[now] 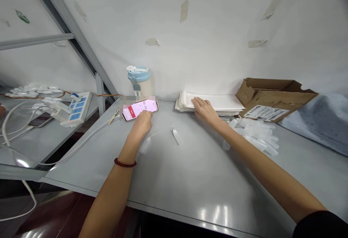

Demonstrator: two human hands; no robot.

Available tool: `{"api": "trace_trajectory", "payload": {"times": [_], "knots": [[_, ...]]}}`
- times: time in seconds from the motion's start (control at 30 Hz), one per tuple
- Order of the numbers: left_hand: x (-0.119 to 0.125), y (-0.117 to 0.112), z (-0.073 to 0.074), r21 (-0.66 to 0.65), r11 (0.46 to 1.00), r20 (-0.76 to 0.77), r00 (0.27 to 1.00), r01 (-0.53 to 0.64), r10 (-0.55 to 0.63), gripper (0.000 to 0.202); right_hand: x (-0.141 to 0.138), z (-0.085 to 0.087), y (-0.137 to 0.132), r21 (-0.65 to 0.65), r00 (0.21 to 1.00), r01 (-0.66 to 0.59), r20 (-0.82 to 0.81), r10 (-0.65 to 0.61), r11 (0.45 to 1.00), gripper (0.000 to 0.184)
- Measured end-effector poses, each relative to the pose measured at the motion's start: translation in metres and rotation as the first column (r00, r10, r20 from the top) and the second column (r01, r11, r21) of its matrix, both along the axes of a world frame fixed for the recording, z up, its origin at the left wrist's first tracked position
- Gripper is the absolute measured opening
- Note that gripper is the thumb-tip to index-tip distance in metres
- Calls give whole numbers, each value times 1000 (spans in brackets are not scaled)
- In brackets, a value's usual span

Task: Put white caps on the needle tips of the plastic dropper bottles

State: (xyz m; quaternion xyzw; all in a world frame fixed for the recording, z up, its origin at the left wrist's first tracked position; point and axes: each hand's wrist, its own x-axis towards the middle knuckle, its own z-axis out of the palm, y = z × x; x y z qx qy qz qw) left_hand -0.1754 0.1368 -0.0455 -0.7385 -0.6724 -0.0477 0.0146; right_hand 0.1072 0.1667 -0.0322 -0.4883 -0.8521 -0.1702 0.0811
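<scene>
My left hand (pixel 143 122) is curled closed at the lower right edge of a phone (pixel 132 111) with a lit pink and white screen; whatever its fingers hold, if anything, is hidden. Beneath that hand, a small clear plastic piece with a thin stem (pixel 145 144) lies on the table. To its right lies a small white plastic piece with a thin looped end (pixel 175 135). My right hand (pixel 203 109) rests with fingers extended on a stack of white sheets or sleeves (pixel 225 102).
A cup with a blue lid (pixel 139 80) stands behind the phone. At right are an open cardboard box (pixel 274 98), a pile of clear plastic pieces (pixel 259 136) and grey-blue cloth (pixel 320 125). A power strip (pixel 77 111) with cables sits at left, beyond the metal frame (pixel 78 42).
</scene>
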Motion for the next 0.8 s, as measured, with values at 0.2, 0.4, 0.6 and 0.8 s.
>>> {"api": "trace_trajectory", "payload": {"times": [0.2, 0.4, 0.6, 0.8], "knots": [[0, -2, 4, 18, 1000, 13, 1000, 13, -13, 24, 20, 14, -38, 33, 992, 129, 6, -129, 991, 46], [1, -3, 5, 19, 1000, 21, 999, 24, -24, 38, 84, 11, -99, 77, 938, 341, 36, -344, 937, 54], [9, -7, 8, 17, 1000, 6, 1000, 21, -22, 37, 105, -6, -127, 102, 888, 441, 95, -450, 892, 50], [10, -6, 10, 10, 1000, 2, 1000, 22, -22, 37, 103, -6, -138, 72, 877, 461, 116, -467, 884, 45]]}}
